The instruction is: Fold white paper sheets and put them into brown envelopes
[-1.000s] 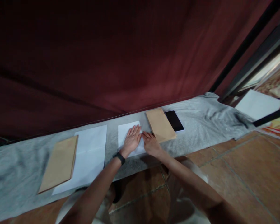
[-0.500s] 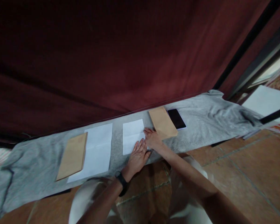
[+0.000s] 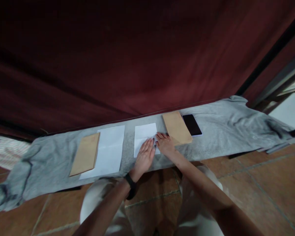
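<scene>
Head view: A creased white paper sheet lies on gray cloth, beside a brown envelope. The step looks like smoothing; the next move calls for even pressure. The left hand rests palm-down, fingers extended, gripping nothing; the right hand bends at the sheet's edge, its grip too indistinct to tell.

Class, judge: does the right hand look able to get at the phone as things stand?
Probably yes: the right hand would only have to pass over the flat brown envelope beside the phone; nothing covers it.
</scene>
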Demonstrator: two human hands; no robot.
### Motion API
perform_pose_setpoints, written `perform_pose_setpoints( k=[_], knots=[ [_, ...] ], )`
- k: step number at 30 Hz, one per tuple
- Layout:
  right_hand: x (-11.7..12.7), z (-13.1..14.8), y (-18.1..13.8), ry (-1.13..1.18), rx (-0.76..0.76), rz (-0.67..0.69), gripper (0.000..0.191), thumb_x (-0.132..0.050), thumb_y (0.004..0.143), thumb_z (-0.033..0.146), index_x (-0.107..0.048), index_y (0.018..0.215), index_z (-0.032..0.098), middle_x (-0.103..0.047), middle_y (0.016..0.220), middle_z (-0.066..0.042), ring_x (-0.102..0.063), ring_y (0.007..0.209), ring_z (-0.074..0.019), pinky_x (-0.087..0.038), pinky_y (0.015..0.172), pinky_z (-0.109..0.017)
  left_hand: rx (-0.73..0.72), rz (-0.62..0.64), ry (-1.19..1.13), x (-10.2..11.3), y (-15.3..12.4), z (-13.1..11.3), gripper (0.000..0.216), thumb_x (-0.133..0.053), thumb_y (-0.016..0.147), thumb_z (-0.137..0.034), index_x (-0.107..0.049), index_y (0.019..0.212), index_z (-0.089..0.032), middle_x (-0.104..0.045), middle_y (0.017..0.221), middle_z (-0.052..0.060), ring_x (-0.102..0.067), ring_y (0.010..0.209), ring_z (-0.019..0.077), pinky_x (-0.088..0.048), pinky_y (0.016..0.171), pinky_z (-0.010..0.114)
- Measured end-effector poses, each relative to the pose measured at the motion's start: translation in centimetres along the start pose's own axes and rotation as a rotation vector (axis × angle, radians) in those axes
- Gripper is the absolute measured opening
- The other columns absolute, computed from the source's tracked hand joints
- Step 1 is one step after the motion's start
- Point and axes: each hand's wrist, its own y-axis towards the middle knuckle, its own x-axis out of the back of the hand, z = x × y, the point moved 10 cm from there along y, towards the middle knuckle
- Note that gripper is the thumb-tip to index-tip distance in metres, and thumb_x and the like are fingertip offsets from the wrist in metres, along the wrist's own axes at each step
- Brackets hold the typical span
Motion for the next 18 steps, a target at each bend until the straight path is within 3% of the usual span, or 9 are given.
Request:
perform_pose_setpoints(
  k=[3,6,14,18],
  knots=[
    [-0.1,0.0,-0.1,-0.005,-0.004,-0.005,0.047,-0.042,0.103,0.028,-0.052,0.147,0.013,-0.047,0.158,-0.009,-0.045,0.140,-0.0268,-0.036,0.115,-0.041,0.085,0.012,0.057,-1.2,2.7,2.3,0.061,-0.021,0.107,-0.039,-0.034,0.156,-0.006,-0.037,0.162,0.017,-0.026,0.154,0.0252,-0.029,0.125,0.047],
    [-0.5,0.0,-0.1,-0.020,-0.003,-0.012,0.048,-0.041,0.103,0.029,-0.052,0.148,0.014,-0.047,0.158,-0.010,-0.046,0.140,-0.0272,-0.036,0.115,-0.042,0.155,-0.006,0.105,-2.3,3.5,4.0,0.063,-0.023,0.106,-0.042,-0.033,0.157,-0.006,-0.036,0.162,0.019,-0.025,0.154,0.0271,-0.029,0.125,0.049],
    [-1.3,0.2,-0.1,-0.065,-0.003,-0.027,0.053,-0.042,0.103,0.029,-0.047,0.151,0.009,-0.040,0.161,-0.014,-0.043,0.145,-0.0293,-0.031,0.120,-0.044,0.299,-0.047,0.203,-1.9,1.0,6.7,0.070,-0.026,0.105,-0.048,-0.033,0.156,0.000,-0.031,0.163,0.025,-0.024,0.154,0.0320,-0.028,0.124,0.050],
    [-1.3,1.7,-0.6,-0.035,0.087,-0.041,0.052,-0.039,0.105,0.032,-0.046,0.153,0.012,-0.040,0.161,-0.013,-0.042,0.146,-0.0262,-0.028,0.122,-0.045,0.282,-0.068,0.189,-1.3,0.5,6.8,0.066,-0.028,0.105,-0.045,-0.031,0.158,-0.005,-0.032,0.163,0.023,-0.025,0.154,0.0328,-0.030,0.122,0.054]
  ],
)
